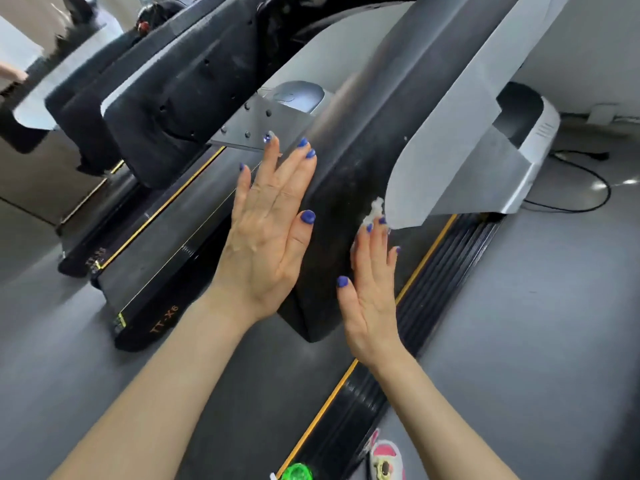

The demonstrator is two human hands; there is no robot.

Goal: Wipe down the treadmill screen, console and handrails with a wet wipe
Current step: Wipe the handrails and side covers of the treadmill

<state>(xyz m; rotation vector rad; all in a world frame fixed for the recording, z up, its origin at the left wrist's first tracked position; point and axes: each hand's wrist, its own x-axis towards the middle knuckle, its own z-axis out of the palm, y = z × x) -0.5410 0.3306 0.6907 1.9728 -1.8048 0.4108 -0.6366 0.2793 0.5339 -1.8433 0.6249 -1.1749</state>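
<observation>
The wet wipe [375,209] is largely hidden: only a crumpled white tuft shows past the fingertips of the right hand [372,285], at the seam where the black handrail [332,202] meets the grey side cover [460,140]. How much of the wipe lies under the palm cannot be made out. The right hand lies flat on the right flank of the handrail, fingers straight and close together, pressing the wipe against the surface; its index and middle fingertips are partly cut off by the lower edge of the grey cover.

The left hand [268,223] lies flat on the left flank of the same handrail, fingers straight and slightly spread, thumb extended along the ridge, holding nothing.

The handrail is a broad, matte black moulded bar with a rounded near end and a raised central ridge; faint dust smears show on it. The side cover is smooth, light grey, with a curved lower corner. Far left of the handrail, a grey metal bracket [256,123] carries dark bolt heads. Below, the running deck [166,244] is black with a yellow edge line and ribbed side rails. Upper-left regions are blurred and distorted.
</observation>
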